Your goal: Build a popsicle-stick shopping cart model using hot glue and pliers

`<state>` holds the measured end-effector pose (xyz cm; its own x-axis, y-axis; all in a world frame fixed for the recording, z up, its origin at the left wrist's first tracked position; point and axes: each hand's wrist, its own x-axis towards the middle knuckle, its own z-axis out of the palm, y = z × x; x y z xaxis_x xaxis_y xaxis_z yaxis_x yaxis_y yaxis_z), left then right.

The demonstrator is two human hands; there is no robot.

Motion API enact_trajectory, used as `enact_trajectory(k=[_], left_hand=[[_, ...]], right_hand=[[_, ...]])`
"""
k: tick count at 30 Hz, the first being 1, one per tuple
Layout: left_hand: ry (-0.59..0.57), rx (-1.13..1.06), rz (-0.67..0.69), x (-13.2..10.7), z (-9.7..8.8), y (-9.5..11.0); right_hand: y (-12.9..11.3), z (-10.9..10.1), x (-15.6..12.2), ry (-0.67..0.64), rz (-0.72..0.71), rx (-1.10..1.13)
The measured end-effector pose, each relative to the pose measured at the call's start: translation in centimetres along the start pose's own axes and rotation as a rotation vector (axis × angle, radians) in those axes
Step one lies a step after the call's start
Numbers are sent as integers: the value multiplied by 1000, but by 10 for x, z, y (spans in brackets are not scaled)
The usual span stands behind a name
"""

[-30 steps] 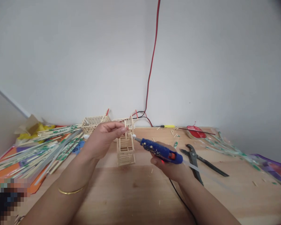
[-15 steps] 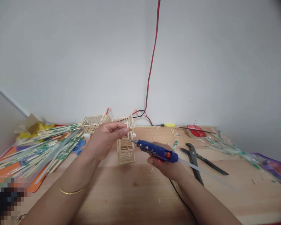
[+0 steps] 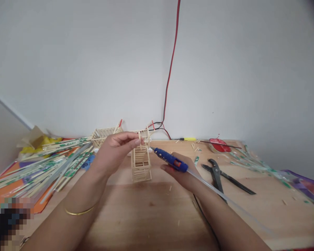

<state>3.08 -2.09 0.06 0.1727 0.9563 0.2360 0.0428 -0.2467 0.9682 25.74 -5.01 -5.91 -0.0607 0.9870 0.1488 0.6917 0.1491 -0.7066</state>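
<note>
A short wooden stick (image 3: 140, 136) is pinched between the thumb and fingers of my left hand (image 3: 117, 148), above a small ladder-like frame of thin sticks (image 3: 141, 167) on the table. My right hand (image 3: 181, 174) is wrapped round a blue glue gun (image 3: 170, 159), its nozzle pointing left, close to the frame's upper right side. A long clear glue stick (image 3: 211, 188) runs out of the gun's back end. Behind my left hand stands another stick-built cart frame (image 3: 104, 134), partly hidden.
Bundles of wrapped chopsticks (image 3: 60, 160) cover the left side, near blue bottle caps (image 3: 87, 163). Black-handled pliers (image 3: 217, 174) lie at right, with a red dish (image 3: 219, 145) behind. A red-black cable (image 3: 170, 76) hangs down the wall. A black cord (image 3: 205, 219) trails beneath my right arm.
The glue gun has drawn back slightly right and up, its nozzle leaving the stick. My left hand has shifted a little left and up with the stick.
</note>
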Motion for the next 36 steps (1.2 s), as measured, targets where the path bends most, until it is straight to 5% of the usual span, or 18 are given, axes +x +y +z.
enact_trajectory(k=[2, 9, 16, 36], left_hand=[[31, 271, 85, 3, -4, -1], [-187, 879, 459, 15, -7, -20], [-195, 1259, 500, 18, 3, -34], [-202, 1481, 437, 12, 9, -29]], right_hand=[[6, 1, 5, 12, 15, -9], [18, 2, 13, -23, 53, 11], [21, -1, 14, 24, 68, 58], [21, -4, 13, 7, 58, 65]])
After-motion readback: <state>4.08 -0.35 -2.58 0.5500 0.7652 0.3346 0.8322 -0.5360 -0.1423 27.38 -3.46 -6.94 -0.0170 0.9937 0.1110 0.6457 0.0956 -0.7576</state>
